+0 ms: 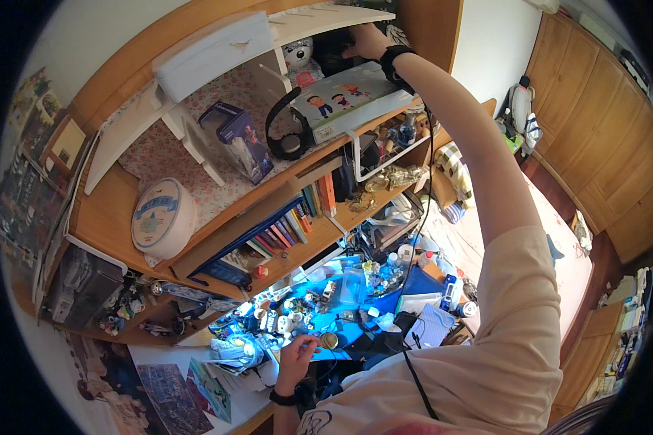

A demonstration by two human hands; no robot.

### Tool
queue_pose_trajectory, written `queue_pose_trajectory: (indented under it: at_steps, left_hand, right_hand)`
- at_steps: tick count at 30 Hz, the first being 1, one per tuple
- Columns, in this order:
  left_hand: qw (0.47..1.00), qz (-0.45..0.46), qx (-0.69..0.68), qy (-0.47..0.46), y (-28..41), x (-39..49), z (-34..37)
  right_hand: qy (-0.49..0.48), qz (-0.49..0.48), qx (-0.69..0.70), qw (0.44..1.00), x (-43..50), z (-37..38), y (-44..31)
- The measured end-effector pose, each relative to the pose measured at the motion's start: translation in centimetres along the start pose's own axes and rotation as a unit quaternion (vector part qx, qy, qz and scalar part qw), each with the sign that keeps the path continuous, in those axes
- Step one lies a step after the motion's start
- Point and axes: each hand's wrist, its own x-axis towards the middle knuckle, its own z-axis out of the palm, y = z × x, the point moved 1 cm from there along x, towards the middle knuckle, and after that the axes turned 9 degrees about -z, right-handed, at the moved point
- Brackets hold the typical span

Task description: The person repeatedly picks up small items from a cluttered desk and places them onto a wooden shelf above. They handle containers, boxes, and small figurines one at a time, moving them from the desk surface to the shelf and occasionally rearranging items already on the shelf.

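Note:
My right hand (365, 42) reaches into the upper shelf under a white board, its fingers at a black object (332, 51) whose kind and grip I cannot make out. Just left of it sits a silvery toy figure with a dark nose (298, 53). Below that hand lies a box with cartoon children (340, 98), and black headphones (289, 130) lean by its left end. My left hand (298, 356) is low over the cluttered desk, fingers bent, beside a small round jar (329, 341); whether it touches the jar is unclear.
A boxed figure (239, 144) and a round white tub (162, 218) stand on the shelf. Books (283, 231) fill the one below. A white box (215, 54) rests on top. A black cable (429, 190) hangs beside my right arm. A bed (555, 255) is at the right.

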Motion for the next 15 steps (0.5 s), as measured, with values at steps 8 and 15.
queue_pose_trajectory:
  at_steps: [8, 15]
  left_hand:
    - [1.000, 0.013, -0.010, 0.010, 0.4, -0.3, -0.5]
    - [1.000, 0.002, 0.011, 0.022, -0.7, -0.7, -1.8]
  right_hand:
    - [-0.154, 0.087, 0.105, 0.979, -9.4, -10.3, -5.8]
    - [-0.103, 0.078, 0.018, 0.991, -20.4, -9.1, -9.3]
